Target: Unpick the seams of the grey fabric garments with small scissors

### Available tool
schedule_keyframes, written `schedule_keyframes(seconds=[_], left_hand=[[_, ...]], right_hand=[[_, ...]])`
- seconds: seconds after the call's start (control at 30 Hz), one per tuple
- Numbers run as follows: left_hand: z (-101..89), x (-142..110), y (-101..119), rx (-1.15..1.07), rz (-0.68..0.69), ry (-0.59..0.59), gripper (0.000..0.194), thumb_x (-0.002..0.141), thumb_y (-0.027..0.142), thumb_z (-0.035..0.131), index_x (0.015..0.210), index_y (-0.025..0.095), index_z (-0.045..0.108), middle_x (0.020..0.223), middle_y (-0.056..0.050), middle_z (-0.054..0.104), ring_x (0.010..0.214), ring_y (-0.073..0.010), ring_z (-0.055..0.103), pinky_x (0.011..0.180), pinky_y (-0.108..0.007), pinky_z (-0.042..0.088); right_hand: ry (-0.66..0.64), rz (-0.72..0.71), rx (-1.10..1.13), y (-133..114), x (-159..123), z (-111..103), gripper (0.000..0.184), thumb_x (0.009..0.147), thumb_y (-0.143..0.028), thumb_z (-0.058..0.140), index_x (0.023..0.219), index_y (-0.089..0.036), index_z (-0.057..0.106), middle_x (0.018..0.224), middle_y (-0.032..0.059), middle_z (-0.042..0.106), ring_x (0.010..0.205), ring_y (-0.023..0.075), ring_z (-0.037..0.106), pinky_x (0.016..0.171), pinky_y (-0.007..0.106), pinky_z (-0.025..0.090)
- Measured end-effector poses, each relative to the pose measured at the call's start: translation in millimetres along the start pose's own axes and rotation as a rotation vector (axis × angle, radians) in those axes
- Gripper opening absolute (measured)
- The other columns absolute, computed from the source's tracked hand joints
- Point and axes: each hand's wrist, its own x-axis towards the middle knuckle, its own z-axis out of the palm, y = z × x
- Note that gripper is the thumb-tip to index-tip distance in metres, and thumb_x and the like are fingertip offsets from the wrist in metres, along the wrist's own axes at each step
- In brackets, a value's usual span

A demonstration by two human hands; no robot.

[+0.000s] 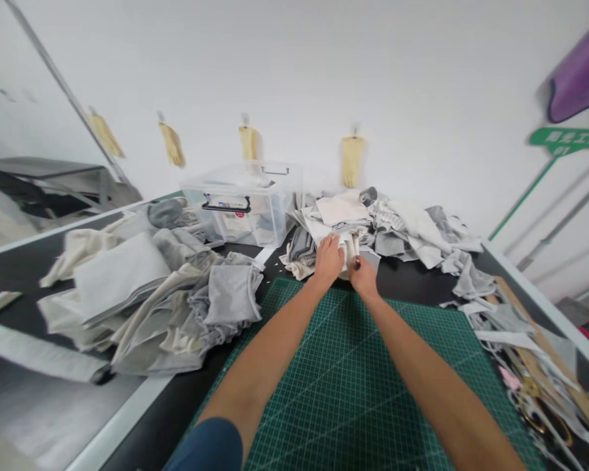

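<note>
On the desk [417, 281], beyond the green mat [353, 392], the fabric stack [342, 208] lay under the left grip [330, 255], seemingly for steadiness; the right grip [364, 276] met its near side, both closures indiscernible.

Plain white wall [294, 72], with four yellow gloves [352, 160] hanging off little hooks in a row and throwing faint shadows. Light's pretty soft and even. Over on the left there's a grey pole [62, 85] at a slant, and past it a grey table [39, 167], kinda blurry. Right side's got a green sign [544, 137] with "01" on a green stick [523, 197], plus a purple thing [582, 72] above it, cut off by the edge of view. Black worktop [14, 275] up front, pale edging.
</note>
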Motion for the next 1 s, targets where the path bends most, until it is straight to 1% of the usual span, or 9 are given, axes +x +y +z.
schedule_keyframes(seconds=[0.13,0.23,0.3,0.37,0.47,0.53,0.63,0.77,1.0], left_hand=[[24.4,52.9,6.3,-0.001,0.004,0.042,0.051,0.095,0.019,0.042,0.144,0.011,0.055,0.161,-0.017,0.042,0.152,-0.0299,0.034,0.127,-0.047,0.027],[41.9,75.5,8.0,0.003,-0.112,0.041,0.063,0.092,0.016,0.045,0.154,0.014,0.042,0.167,-0.016,0.033,0.155,-0.0341,0.027,0.124,-0.054,0.028],[51.0,83.0,3.8,0.017,-0.192,0.02,0.069,0.09,0.014,0.046,0.159,0.017,0.036,0.167,-0.016,0.032,0.152,-0.0365,0.031,0.12,-0.056,0.031],[57.4,87.3,-4.7,0.046,-0.217,0.003,0.068,0.09,0.012,0.046,0.157,0.02,0.038,0.162,-0.017,0.041,0.145,-0.036,0.04,0.117,-0.054,0.034],[62.3,90.2,-19.0,0.077,-0.15,-0.02,0.051,0.093,0.012,0.042,0.142,0.017,0.058,0.137,-0.018,0.061,0.132,-0.0306,0.053,0.112,-0.042,0.039],[62.7,88.3,-24.2,0.092,-0.124,-0.039,0.045,0.094,0.011,0.04,0.131,0.015,0.065,0.126,-0.018,0.064,0.124,-0.0283,0.058,0.107,-0.038,0.042],[60.2,76.9,-21.1,0.141,-0.101,-0.066,0.04,0.093,0.011,0.042,0.122,0.016,0.069,0.118,-0.016,0.065,0.118,-0.0265,0.06,0.103,-0.035,0.045],[52.1,51.2,-1.3,0.202,-0.054,-0.096,0.036,0.093,0.01,0.044,0.117,0.016,0.07,0.114,-0.015,0.066,0.113,-0.0257,0.061,0.101,-0.035,0.047],[28.9,1.8,37.6,0.183,-0.003,-0.213,0.037,0.09,0.008,0.047,0.117,0.013,0.071,0.119,-0.016,0.065,0.114,-0.0261,0.062,0.103,-0.035,0.048]], right_hand=[[-0.029,0.036,0.067,7.1,10.1,9.3,0.04,0.09,-0.029,0.055,0.123,-0.012,0.068,0.109,0.0179,0.074,0.102,0.0297,0.069,0.092,0.037,0.05],[-0.051,0.06,0.101,16.6,14.8,10.3,0.034,0.089,-0.028,0.058,0.117,-0.015,0.07,0.108,0.0151,0.074,0.101,0.0287,0.069,0.091,0.036,0.05],[-0.064,0.085,0.114,22.9,17.1,9.1,0.029,0.089,-0.028,0.057,0.113,-0.017,0.071,0.106,0.0126,0.074,0.099,0.0271,0.069,0.088,0.035,0.05],[-0.074,0.094,0.116,28.0,18.3,7.7,0.026,0.09,-0.028,0.056,0.108,-0.019,0.072,0.104,0.0108,0.074,0.097,0.0257,0.068,0.086,0.034,0.05],[-0.083,0.094,0.141,32.0,16.6,6.6,0.025,0.09,-0.028,0.055,0.105,-0.02,0.073,0.101,0.0089,0.075,0.095,0.0239,0.068,0.084,0.032,0.049],[-0.081,0.108,0.186,32.8,12.6,6.9,0.027,0.09,-0.03,0.054,0.107,-0.02,0.073,0.1,0.0075,0.075,0.093,0.0229,0.067,0.083,0.031,0.049],[-0.06,0.168,0.282,33.1,2.3,6.9,0.031,0.091,-0.035,0.051,0.106,-0.02,0.073,0.096,0.0066,0.074,0.087,0.0219,0.066,0.078,0.03,0.048],[-0.027,0.288,0.437,34.2,-17.5,-0.4,0.032,0.086,-0.04,0.054,0.099,-0.019,0.074,0.084,0.0051,0.073,0.076,0.0203,0.063,0.069,0.028,0.047],[0.024,0.327,0.51,31.0,-62.1,-34.6,0.029,0.079,-0.037,0.056,0.092,-0.018,0.074,0.078,0.0051,0.072,0.071,0.0189,0.061,0.064,0.027,0.045]])
